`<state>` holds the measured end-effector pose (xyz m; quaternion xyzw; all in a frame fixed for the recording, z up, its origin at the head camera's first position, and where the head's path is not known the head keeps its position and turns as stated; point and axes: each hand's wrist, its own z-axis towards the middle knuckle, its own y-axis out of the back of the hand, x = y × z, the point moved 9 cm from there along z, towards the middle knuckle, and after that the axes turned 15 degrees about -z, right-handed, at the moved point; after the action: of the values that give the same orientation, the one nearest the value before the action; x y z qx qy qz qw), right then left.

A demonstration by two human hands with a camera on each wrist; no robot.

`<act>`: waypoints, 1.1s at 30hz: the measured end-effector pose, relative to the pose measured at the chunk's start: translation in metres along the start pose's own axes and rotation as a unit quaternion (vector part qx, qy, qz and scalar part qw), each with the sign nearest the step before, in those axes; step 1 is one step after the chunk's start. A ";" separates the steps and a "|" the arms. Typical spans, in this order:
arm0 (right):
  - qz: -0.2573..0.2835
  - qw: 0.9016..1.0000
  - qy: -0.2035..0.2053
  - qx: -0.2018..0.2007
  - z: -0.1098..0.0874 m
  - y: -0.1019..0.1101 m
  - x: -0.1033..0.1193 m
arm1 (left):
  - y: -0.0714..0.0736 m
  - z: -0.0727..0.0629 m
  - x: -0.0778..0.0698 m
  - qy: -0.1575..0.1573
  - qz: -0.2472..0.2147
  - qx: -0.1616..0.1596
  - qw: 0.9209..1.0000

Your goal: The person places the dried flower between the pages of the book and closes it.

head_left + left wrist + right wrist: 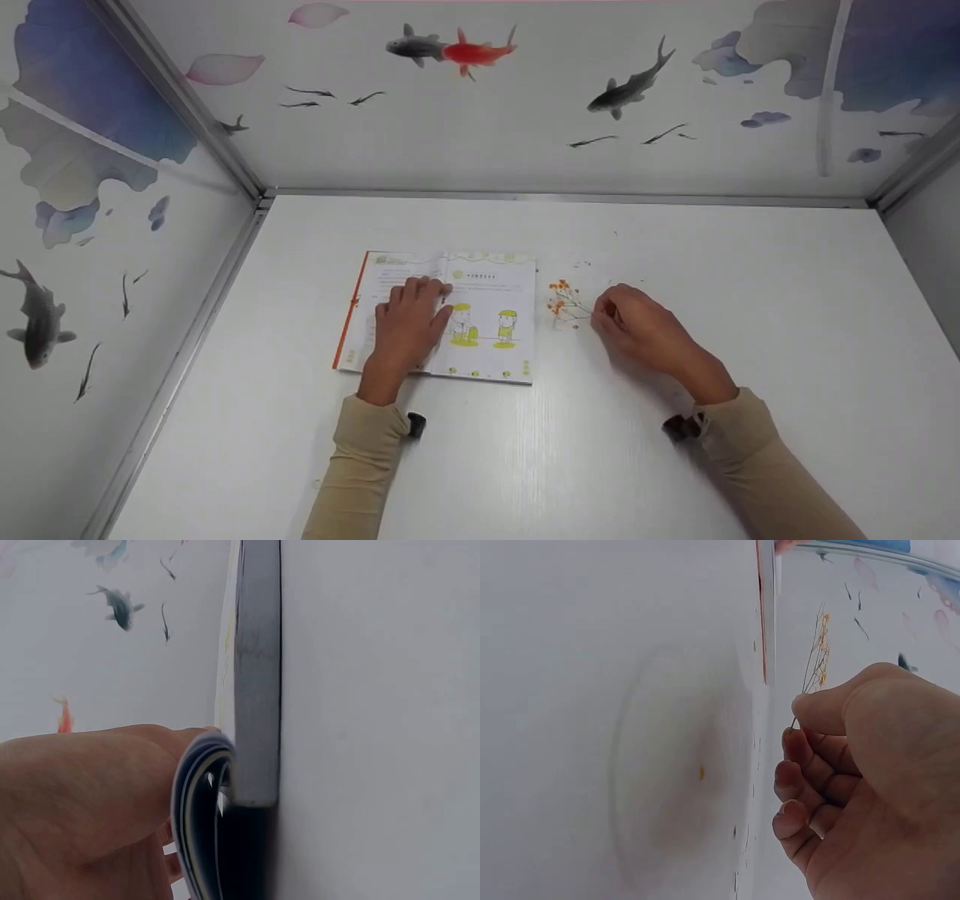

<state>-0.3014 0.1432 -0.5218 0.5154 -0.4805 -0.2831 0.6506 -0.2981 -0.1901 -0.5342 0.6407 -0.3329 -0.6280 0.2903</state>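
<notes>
An open book (487, 361) with cartoon figures on its right-hand page lies on the white table. My left hand (409, 322) rests across its left page, fingers spread flat and thumb towards the fold. In the left wrist view, pages (184, 802) curl up beside that hand, next to the thick block of page edges (257, 690). To the right of the book, my right hand (649, 330) pinches the thin stem of a dried flower sprig (823, 652) between thumb and index finger. The sprig's small orange blossoms (558, 285) point towards the book.
Small dark crumbs (582, 264) are scattered on the table (480, 465) behind the sprig. An orange fleck (702, 772) shows close to my right hand. Printed wall panels (525, 150) with fish border the table at the back and left.
</notes>
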 end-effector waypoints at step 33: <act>-0.036 0.998 0.032 -0.043 0.068 -0.035 0.106 | 0.000 0.000 0.000 -0.006 -0.002 -0.006 1.000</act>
<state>-0.3196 0.0141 -0.5189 0.5124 -0.4283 -0.3103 0.6766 -0.2977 -0.1902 -0.5337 0.6360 -0.3299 -0.6340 0.2910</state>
